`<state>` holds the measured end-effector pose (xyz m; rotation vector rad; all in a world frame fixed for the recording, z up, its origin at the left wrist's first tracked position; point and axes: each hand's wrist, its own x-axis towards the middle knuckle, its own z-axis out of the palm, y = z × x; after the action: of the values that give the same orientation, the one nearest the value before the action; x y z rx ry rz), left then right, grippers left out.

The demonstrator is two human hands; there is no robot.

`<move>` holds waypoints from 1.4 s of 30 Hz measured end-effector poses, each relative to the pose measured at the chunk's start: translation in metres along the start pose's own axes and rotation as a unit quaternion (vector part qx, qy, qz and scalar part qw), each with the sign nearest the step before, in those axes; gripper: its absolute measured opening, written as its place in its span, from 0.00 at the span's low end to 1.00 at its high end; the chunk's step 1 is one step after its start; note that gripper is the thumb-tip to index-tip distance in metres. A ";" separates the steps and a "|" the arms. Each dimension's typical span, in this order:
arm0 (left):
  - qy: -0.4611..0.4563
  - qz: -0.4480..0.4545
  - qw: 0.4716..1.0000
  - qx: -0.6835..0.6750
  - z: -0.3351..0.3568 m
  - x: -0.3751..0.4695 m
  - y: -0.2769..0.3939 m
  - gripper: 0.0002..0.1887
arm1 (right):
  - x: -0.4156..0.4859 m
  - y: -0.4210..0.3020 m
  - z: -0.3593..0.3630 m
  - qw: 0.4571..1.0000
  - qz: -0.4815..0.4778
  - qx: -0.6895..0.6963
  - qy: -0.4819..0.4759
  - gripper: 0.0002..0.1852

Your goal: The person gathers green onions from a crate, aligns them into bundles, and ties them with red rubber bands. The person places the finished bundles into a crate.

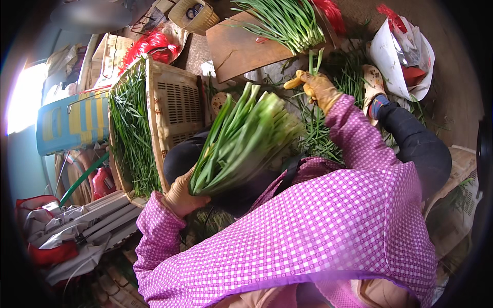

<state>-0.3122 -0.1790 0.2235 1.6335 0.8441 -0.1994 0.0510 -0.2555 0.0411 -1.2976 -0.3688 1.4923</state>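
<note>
My left hand [186,194], in a tan glove, is closed around a large bunch of long green leafy stalks [242,142], perhaps garlic chives. The pale cut ends fan out toward the upper right and look blurred. My right hand [317,86], in a yellow-orange glove, holds a few short green stalks [316,61] whose pale ends stick up above the fingers. Beyond it, a pile of similar green stalks [289,27] lies on a brown wooden board [235,46]. Loose green leaves [317,134] lie on the ground below my right hand.
A plastic crate [175,100] full of green leaves stands at the left. Red plastic twine [154,46] lies behind it, near a small basket [200,21] with scissors [193,11]. A white bag [393,61] stands at the upper right, near my clog [373,82].
</note>
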 end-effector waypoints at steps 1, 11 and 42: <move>0.022 0.084 0.990 0.107 0.001 0.004 0.003 0.43 | -0.004 -0.006 -0.002 0.992 -0.012 0.029 -0.120 0.24; 0.249 0.185 0.592 0.743 0.011 0.024 0.011 0.28 | -0.019 0.017 0.040 0.977 -0.031 0.114 -0.180 0.08; 0.474 0.093 0.464 0.743 0.023 0.005 -0.026 0.27 | 0.013 0.016 -0.019 0.940 0.021 -0.313 -0.131 0.15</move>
<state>-0.3169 -0.1976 0.1941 3.7076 1.4176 0.3484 0.0616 -0.2582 0.0152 -1.5965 -1.0623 1.6556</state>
